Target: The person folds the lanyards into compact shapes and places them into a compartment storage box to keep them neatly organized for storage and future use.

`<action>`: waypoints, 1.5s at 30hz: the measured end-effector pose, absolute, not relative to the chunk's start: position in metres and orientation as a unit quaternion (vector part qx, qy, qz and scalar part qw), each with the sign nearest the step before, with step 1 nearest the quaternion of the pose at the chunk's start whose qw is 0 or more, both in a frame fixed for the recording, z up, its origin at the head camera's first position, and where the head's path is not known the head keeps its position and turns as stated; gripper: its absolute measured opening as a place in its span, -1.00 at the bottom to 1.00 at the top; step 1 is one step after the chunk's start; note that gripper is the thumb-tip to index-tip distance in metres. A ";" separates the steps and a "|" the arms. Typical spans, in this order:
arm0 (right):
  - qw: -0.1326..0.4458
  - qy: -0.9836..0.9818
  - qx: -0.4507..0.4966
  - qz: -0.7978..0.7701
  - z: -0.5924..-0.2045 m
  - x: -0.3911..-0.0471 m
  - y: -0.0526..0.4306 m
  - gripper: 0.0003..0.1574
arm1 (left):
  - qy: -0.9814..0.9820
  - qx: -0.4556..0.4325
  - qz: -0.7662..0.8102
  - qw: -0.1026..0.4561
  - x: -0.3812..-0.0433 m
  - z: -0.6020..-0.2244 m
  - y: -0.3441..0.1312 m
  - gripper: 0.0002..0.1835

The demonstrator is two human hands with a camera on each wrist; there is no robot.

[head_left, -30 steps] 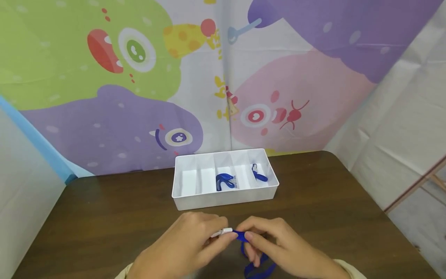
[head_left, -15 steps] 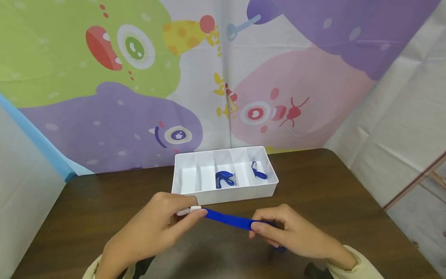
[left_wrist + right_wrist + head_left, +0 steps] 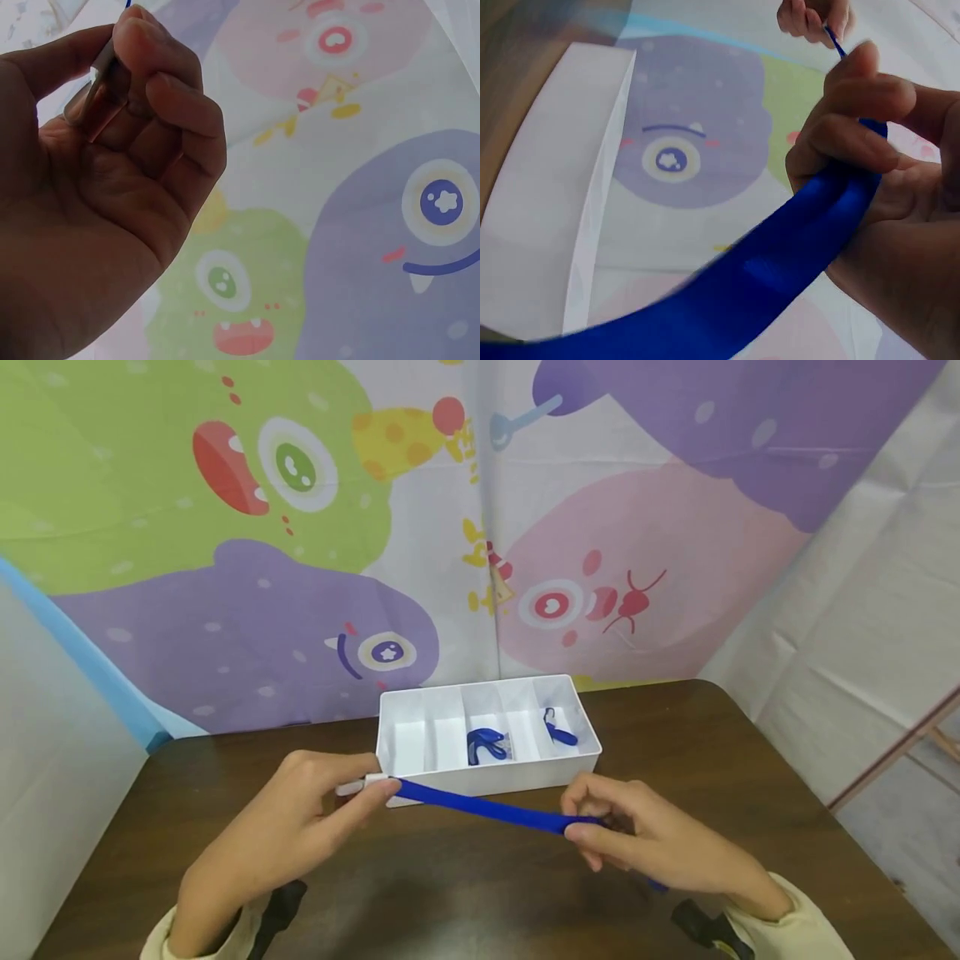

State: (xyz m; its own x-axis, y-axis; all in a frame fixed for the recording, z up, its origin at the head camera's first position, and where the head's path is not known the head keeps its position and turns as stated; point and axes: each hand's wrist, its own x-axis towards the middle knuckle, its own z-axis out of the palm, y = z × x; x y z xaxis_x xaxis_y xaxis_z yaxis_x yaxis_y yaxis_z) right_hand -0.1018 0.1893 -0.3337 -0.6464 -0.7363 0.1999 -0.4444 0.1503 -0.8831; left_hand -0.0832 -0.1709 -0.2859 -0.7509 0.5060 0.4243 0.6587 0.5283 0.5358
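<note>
A blue lanyard (image 3: 480, 807) stretches nearly straight between my two hands, in front of the box in the head view. My left hand (image 3: 288, 818) pinches its end at the white plastic clip (image 3: 349, 789), thumb against fingers. Farther along the strap, my right hand (image 3: 660, 839) grips it between thumb and curled fingers. In the right wrist view the loose part of the strap (image 3: 757, 262) leaves the palm as a wide blue band. Most of the clip is hidden by the left fingers in the left wrist view.
A white box (image 3: 525, 779) with several compartments stands behind the hands on the brown table (image 3: 465, 893). A folded blue lanyard (image 3: 487, 743) lies in its middle compartment, and a small blue strap (image 3: 561, 737) in the rightmost. A cartoon-printed sheet (image 3: 442, 635) hangs behind.
My hands have drawn apart, left hand up and to the left, right hand to the right. The lanyard, bunched up before, is now pulled out straight between them.
</note>
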 end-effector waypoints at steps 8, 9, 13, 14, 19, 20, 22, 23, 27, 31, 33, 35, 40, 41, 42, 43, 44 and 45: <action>0.145 0.759 -0.386 -0.503 -0.345 -0.106 0.199 -0.87 | -0.863 -0.335 -0.377 0.024 -0.091 -0.292 -0.166 -0.91; 0.147 0.757 -0.391 -0.503 -0.348 -0.105 0.200 -0.88 | -0.862 -0.336 -0.380 0.015 -0.090 -0.293 -0.167 -0.91; 0.178 0.733 -0.395 -0.524 -0.356 -0.100 0.207 -0.87 | -0.854 -0.348 -0.387 -0.014 -0.083 -0.298 -0.170 -0.84; 0.185 0.726 -0.396 -0.531 -0.357 -0.099 0.209 -0.87 | -0.851 -0.351 -0.391 -0.017 -0.081 -0.300 -0.172 -0.83; 0.214 0.715 -0.391 -0.539 -0.362 -0.090 0.208 -0.88 | -0.846 -0.354 -0.400 0.009 -0.065 -0.310 -0.181 -0.72; 0.217 0.717 -0.392 -0.534 -0.363 -0.089 0.207 -0.88 | -0.843 -0.355 -0.403 0.020 -0.062 -0.312 -0.184 -0.71; 0.227 0.724 -0.389 -0.522 -0.364 -0.086 0.205 -0.87 | -0.844 -0.358 -0.397 0.044 -0.057 -0.318 -0.187 -0.65; 0.227 0.727 -0.395 -0.514 -0.365 -0.085 0.204 -0.85 | -0.842 -0.361 -0.397 0.050 -0.054 -0.320 -0.189 -0.64; 0.210 0.728 -0.420 -0.499 -0.369 -0.082 0.203 -0.73 | -0.840 -0.363 -0.401 0.052 -0.051 -0.327 -0.194 -0.64; 0.203 0.724 -0.421 -0.508 -0.371 -0.080 0.203 -0.73 | -0.836 -0.366 -0.404 0.058 -0.050 -0.329 -0.197 -0.64; 0.202 0.719 -0.416 -0.519 -0.370 -0.079 0.203 -0.73 | -0.836 -0.367 -0.403 0.061 -0.049 -0.329 -0.198 -0.64; 0.199 0.717 -0.408 -0.528 -0.369 -0.078 0.202 -0.72 | -0.835 -0.368 -0.404 0.060 -0.049 -0.329 -0.198 -0.65; 0.192 0.710 -0.407 -0.542 -0.368 -0.078 0.201 -0.74 | -0.834 -0.364 -0.412 0.047 -0.048 -0.327 -0.199 -0.65; 0.193 0.710 -0.406 -0.542 -0.368 -0.079 0.202 -0.75 | -0.832 -0.363 -0.416 0.045 -0.048 -0.326 -0.199 -0.65; 0.193 0.711 -0.406 -0.542 -0.368 -0.079 0.202 -0.77 | -0.834 -0.360 -0.417 0.042 -0.048 -0.325 -0.199 -0.65; 0.191 0.711 -0.407 -0.541 -0.369 -0.080 0.202 -0.78 | -0.832 -0.361 -0.419 0.043 -0.049 -0.325 -0.199 -0.64; 0.189 0.712 -0.407 -0.540 -0.369 -0.080 0.203 -0.79 | -0.830 -0.363 -0.421 0.044 -0.050 -0.326 -0.199 -0.64; 0.186 0.711 -0.410 -0.540 -0.370 -0.081 0.203 -0.80 | -0.829 -0.364 -0.422 0.044 -0.051 -0.326 -0.200 -0.64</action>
